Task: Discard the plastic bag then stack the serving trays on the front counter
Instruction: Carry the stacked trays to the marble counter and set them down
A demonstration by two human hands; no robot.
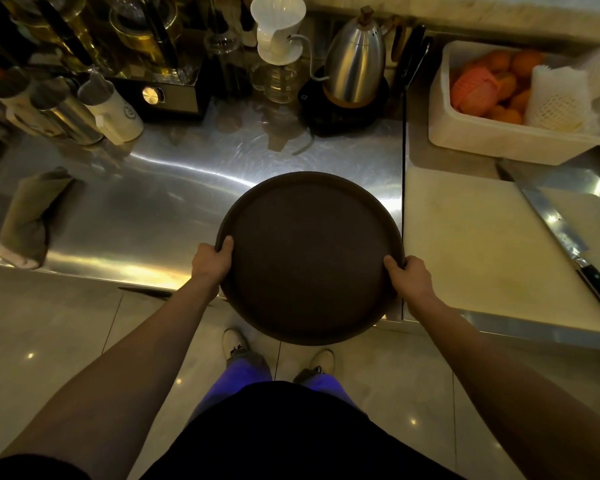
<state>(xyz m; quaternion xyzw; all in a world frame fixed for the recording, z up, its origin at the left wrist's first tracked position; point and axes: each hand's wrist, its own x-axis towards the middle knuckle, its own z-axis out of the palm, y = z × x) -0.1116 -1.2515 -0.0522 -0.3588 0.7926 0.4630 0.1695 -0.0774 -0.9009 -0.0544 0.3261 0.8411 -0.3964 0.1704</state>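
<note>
A round dark brown serving tray [309, 251] is held flat, its far half over the steel counter [146, 202] and its near half past the counter's front edge, above the floor. My left hand [212, 263] grips the tray's left rim with the thumb on top. My right hand [407, 277] grips the right rim the same way. I cannot tell whether more than one tray is in the stack. No plastic bag is in view.
A white cutting board [482, 244] lies right of the tray with a large knife [561, 237] on it. Behind it stands a white tub of oranges [499, 133]. A kettle [355, 64], dripper [278, 32], bottles and a folded cloth [28, 216] occupy the counter's back and left.
</note>
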